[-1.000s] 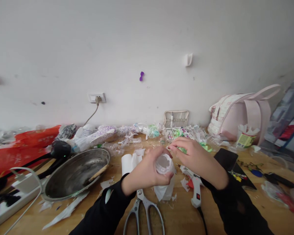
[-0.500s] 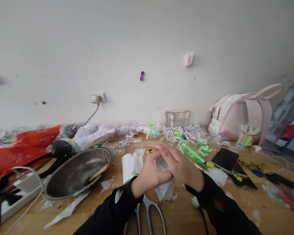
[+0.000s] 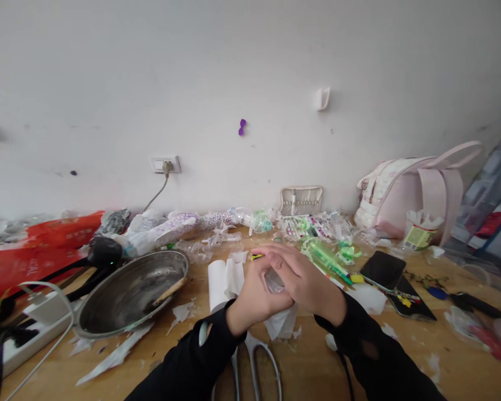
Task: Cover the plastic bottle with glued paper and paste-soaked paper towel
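Note:
My two hands meet over the middle of the table. My left hand (image 3: 256, 295) curls around a clear plastic piece (image 3: 274, 281), its thumb along the near side. From the right, my right hand (image 3: 311, 284) lies across the top with its fingers bent over the piece and touching my left fingers. Most of the plastic piece is hidden by the hands, so its full shape cannot be made out. White tissue (image 3: 283, 324) shows just below them. A paper roll (image 3: 216, 284) stands left of my left hand, and scissor handles (image 3: 254, 362) lie beneath my wrists.
A metal pan (image 3: 108, 301) holding a wooden-handled tool sits left, near a power strip (image 3: 8, 351) and red bags (image 3: 62, 231). Plastic pieces and markers (image 3: 304, 227) line the wall. A phone (image 3: 383, 271) and pink backpack (image 3: 401, 195) are on the right.
The fingers of my right hand have bent a little more over the top of the plastic piece. Both hands otherwise stay in the same place.

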Demonstrator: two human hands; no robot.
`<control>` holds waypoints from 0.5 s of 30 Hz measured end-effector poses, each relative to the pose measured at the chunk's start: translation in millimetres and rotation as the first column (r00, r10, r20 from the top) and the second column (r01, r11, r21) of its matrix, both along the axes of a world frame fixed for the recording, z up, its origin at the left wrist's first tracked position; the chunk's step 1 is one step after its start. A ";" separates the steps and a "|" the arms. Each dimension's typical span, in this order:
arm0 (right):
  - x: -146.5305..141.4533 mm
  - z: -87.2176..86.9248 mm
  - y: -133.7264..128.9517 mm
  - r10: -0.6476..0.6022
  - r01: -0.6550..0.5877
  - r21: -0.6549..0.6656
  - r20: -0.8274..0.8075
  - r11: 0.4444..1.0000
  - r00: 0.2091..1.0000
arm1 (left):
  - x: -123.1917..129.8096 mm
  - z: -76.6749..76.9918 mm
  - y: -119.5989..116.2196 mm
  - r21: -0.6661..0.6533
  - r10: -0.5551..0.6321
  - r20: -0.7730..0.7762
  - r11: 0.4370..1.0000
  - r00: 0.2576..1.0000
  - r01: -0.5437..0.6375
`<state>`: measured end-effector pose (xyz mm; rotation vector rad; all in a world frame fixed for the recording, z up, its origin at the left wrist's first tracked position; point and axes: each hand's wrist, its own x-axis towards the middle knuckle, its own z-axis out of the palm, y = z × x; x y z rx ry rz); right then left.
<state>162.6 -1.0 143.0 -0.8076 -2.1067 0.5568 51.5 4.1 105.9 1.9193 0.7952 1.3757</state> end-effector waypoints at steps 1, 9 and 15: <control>-0.1 -0.1 0.1 0.000 0.000 0.000 -0.001 1.000 1.000 | -0.3 -0.4 0.0 0.004 -0.004 0.000 1.000 1.000 0.004; 0.0 -0.3 -0.4 -0.001 0.001 -0.014 0.005 1.000 1.000 | -1.1 -0.4 -1.9 0.027 -0.009 0.005 1.000 1.000 0.009; 1.2 -2.0 0.9 -0.026 0.026 -0.006 -0.024 1.000 0.999 | -6.1 3.3 1.9 -0.020 -0.033 0.018 0.999 0.999 0.033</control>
